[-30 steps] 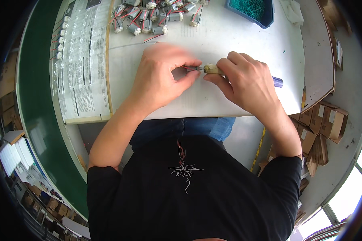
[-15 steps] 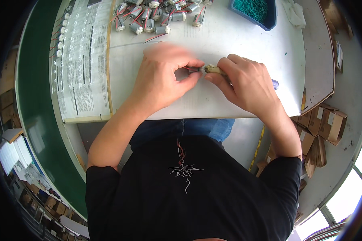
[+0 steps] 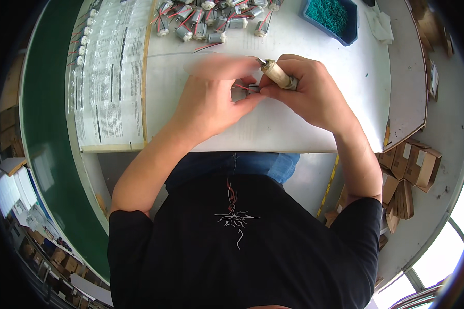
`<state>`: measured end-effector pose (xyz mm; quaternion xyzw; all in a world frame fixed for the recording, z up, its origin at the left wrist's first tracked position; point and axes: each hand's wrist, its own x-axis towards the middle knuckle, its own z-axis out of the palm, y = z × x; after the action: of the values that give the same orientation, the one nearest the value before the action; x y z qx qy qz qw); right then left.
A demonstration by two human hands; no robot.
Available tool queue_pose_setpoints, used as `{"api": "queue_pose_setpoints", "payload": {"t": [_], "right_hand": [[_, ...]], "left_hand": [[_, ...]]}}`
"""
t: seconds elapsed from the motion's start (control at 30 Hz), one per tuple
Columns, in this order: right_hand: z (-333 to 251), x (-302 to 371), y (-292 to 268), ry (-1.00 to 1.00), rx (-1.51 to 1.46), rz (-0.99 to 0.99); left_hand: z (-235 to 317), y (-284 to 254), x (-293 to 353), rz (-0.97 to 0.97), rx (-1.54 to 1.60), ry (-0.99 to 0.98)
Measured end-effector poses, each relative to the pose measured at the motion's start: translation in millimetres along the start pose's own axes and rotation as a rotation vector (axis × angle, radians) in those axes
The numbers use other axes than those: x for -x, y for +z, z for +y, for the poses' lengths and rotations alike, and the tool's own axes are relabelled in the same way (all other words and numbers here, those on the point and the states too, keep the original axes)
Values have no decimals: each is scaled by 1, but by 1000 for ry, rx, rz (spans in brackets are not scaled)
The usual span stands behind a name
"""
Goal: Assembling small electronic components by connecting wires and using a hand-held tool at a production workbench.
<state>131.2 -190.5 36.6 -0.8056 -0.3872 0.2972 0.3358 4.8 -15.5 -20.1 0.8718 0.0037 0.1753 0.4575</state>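
My left hand point(image 3: 206, 100) pinches a small grey motor point(image 3: 253, 89) with a red wire between thumb and fingers, above the near middle of the table; its raised fingers are blurred. My right hand point(image 3: 314, 95) is closed round a tool with a beige wrapped handle point(image 3: 278, 75) and a short metal tip; its exact kind is hidden. The tip points up and left, apart from the motor. The right thumb and fingertip meet at the motor's right end, beside the left fingertips.
Several loose motors point(image 3: 214, 23) with red wires lie heaped at the far side. A blue bin point(image 3: 351, 35) of green bits stands far right, near a white cloth point(image 3: 380, 27). On the left, a clear-covered printed sheet point(image 3: 111, 98) carries a row of motors.
My right hand has turned the tool's tip up, away from the motor, and brought its fingertips to the motor. The view has shifted slightly.
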Motion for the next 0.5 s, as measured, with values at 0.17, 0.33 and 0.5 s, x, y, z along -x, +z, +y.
{"api": "queue_pose_setpoints", "payload": {"t": [0.17, 0.33, 0.5], "right_hand": [[1, 8, -16, 77, -501, 48], [-9, 20, -2, -94, -917, 136], [-15, 23, 9, -196, -953, 203]], "left_hand": [[9, -13, -7, 128, 41, 165], [14, -22, -8, 204, 276, 342], [19, -25, -12, 195, 350, 418]]}}
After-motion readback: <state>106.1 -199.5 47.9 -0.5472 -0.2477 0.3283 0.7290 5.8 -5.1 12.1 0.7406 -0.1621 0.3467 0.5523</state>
